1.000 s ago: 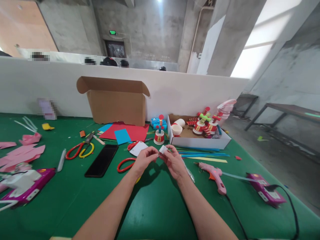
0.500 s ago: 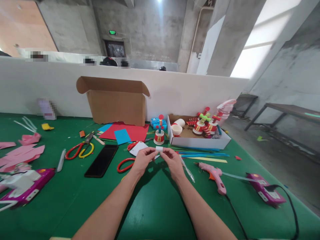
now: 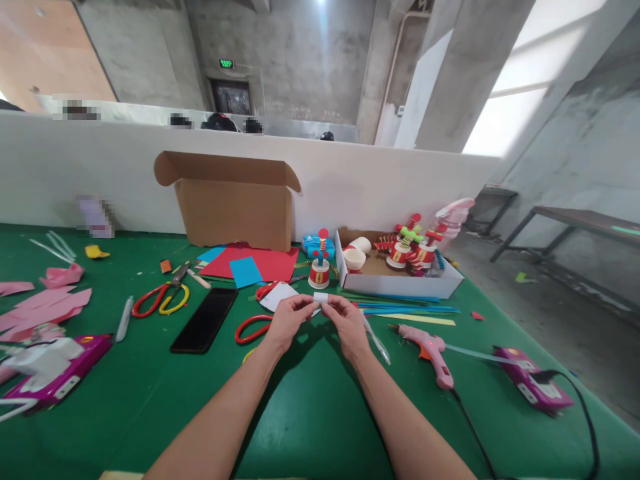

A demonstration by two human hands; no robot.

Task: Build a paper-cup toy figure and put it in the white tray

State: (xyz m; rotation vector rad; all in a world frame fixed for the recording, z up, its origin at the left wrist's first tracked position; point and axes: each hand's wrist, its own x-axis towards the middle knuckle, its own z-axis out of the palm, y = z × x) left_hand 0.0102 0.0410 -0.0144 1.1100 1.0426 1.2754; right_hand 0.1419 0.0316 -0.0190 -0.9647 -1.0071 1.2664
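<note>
Our bare left forearm slants up and rightward from the bottom edge of the frame, our right forearm up and leftward; just below the centre, our left hand and right hand face each other, fingers bent, tips pinched

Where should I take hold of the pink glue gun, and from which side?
Probably best by the handle, coming from the near side with the right hand once that lets go of the small white piece. The glue gun lies with its handle slanting toward the person and its nozzle pointing away, to the left.
</note>
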